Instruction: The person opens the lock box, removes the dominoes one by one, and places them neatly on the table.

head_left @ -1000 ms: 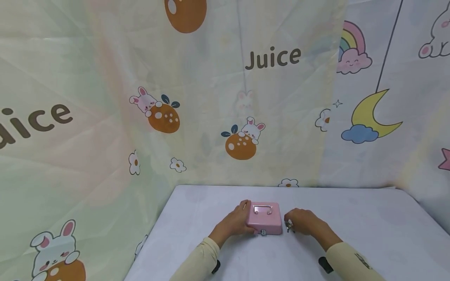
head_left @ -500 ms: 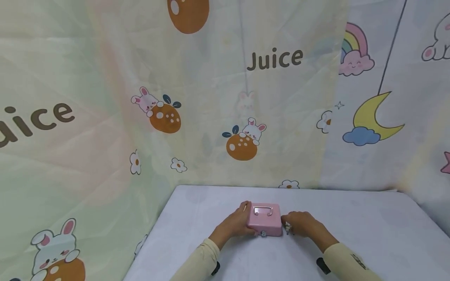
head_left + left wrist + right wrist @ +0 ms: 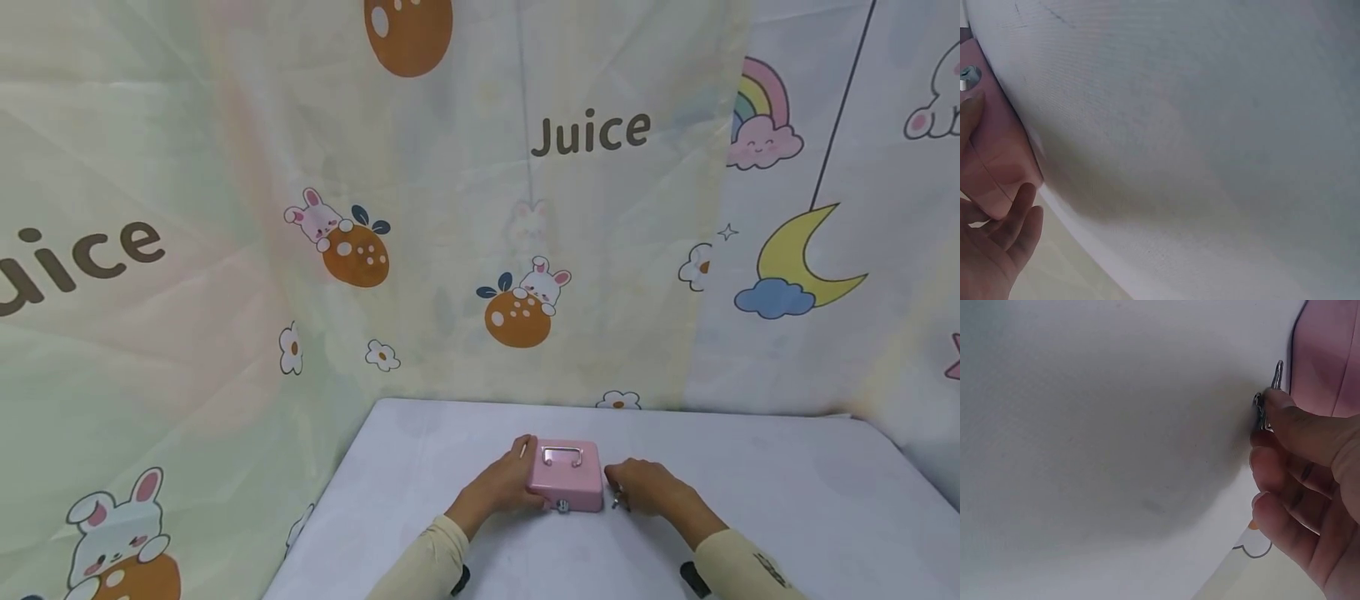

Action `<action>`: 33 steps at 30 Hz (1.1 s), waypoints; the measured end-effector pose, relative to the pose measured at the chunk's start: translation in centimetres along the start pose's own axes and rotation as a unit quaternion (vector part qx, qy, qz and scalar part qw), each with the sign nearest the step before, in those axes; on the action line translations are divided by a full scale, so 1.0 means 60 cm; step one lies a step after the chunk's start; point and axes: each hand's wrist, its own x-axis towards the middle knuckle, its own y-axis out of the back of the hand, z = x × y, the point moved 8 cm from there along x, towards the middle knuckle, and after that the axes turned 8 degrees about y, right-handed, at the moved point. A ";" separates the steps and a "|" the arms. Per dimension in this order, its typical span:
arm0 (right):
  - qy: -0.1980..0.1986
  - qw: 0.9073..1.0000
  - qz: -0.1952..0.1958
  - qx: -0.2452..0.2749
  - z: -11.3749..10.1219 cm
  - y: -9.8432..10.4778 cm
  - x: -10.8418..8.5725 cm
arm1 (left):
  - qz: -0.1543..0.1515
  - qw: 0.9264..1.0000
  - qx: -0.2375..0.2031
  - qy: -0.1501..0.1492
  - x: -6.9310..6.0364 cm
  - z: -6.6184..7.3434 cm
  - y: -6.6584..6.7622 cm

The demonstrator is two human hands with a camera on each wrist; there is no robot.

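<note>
A pink metal box [image 3: 564,473] with a silver lid handle [image 3: 562,456] lies closed on the white table. My left hand [image 3: 498,486] grips its left side; in the left wrist view the thumb lies beside the silver lock [image 3: 969,77] and the other fingers [image 3: 1021,215] bend round the box's end. Just right of the box, my right hand [image 3: 651,487] pinches small metal keys [image 3: 617,500]. The right wrist view shows the keys [image 3: 1277,375] between thumb and forefinger, close to the box wall [image 3: 1325,356] but apart from the lock.
The white table [image 3: 787,483] extends on both sides of the box. Behind it hangs a printed cloth [image 3: 442,183] with rabbits, oranges and a moon, meeting the table's back edge. Dark pieces [image 3: 693,579] show beneath the wrists.
My right hand moved left to the box's right side, then back slightly right, keeping the keys. The head view has tilted up a little. The left hand's grip looks unchanged.
</note>
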 end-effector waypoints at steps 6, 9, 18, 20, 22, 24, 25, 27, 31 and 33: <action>-0.010 1.000 0.003 0.010 0.000 0.001 -0.009 | 0.004 1.000 0.006 -0.002 0.000 0.000 -0.002; -0.007 1.000 0.013 0.020 -0.001 0.002 -0.013 | 0.002 1.000 0.007 0.003 0.000 -0.001 -0.003; -0.011 0.998 0.018 0.055 0.005 -0.003 -0.026 | 0.002 1.000 0.007 0.007 -0.001 -0.001 -0.003; -0.010 0.998 0.020 0.059 0.005 -0.001 -0.028 | 0.002 1.000 0.010 0.008 -0.002 0.000 -0.002; -0.005 0.998 0.022 0.060 0.004 0.000 -0.030 | 0.003 1.000 0.014 0.010 -0.001 -0.001 -0.003; -0.004 0.998 0.022 0.061 0.004 0.000 -0.032 | 0.002 1.000 0.018 0.011 0.000 -0.002 -0.004; -0.005 0.998 0.020 0.061 0.004 0.000 -0.034 | 0.002 1.000 0.019 0.011 0.001 -0.003 -0.004; -0.007 0.998 0.017 0.061 0.005 -0.002 -0.036 | 0.002 1.000 0.019 0.009 0.001 -0.003 -0.004; -0.011 0.998 0.009 0.062 0.005 -0.003 -0.041 | 0.001 1.000 0.016 0.008 0.001 -0.004 -0.005; -0.009 0.998 0.010 0.059 0.004 -0.003 -0.044 | 0.000 1.000 0.015 0.009 0.000 -0.005 -0.006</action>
